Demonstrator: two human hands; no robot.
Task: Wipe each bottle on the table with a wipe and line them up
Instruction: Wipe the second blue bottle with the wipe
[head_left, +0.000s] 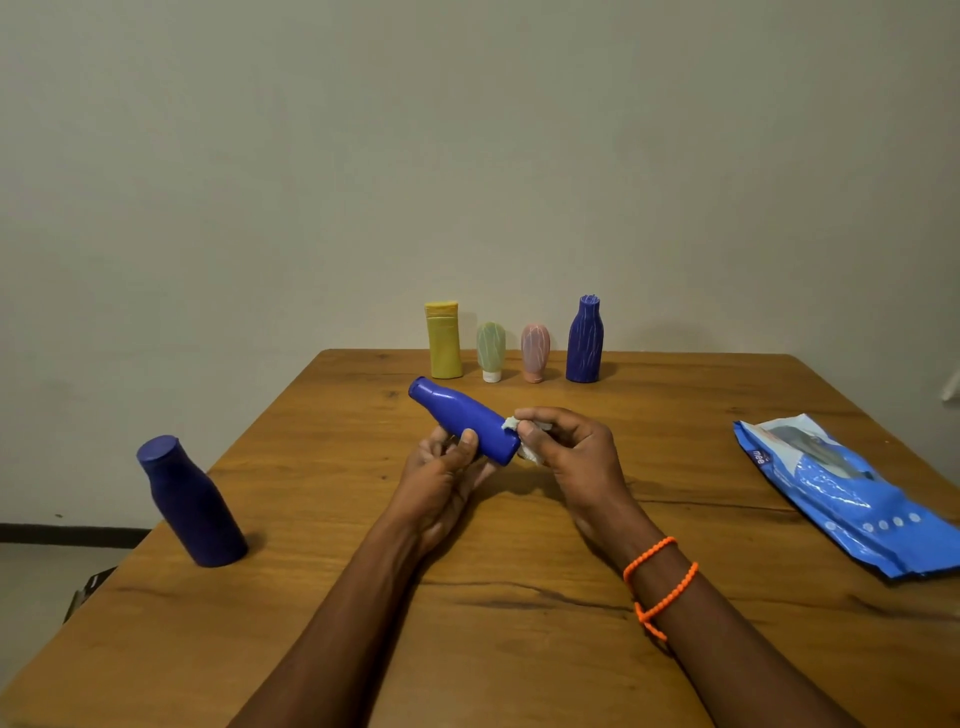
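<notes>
Wood table against a plain pale wall; you're mid-wipe on a blue bottle.

Your left hand (441, 475) grips the blue bottle (462, 418) tilted above the table (519, 597); your right hand (566, 452) pinches a white wipe (527, 452) against its base. Four bottles stand in a row at the far edge: yellow bottle (444, 340), green bottle (491, 351), pink bottle (535, 352), ribbed blue bottle (585, 340). Dark blue bottle (192, 504) stands left; wipes pack (841, 493) lies right.

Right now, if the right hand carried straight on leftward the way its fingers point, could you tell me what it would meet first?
The right hand, pinching the white wipe, would press straight into the base of the blue bottle held by the left hand; wipe and bottle look already in contact.
</notes>
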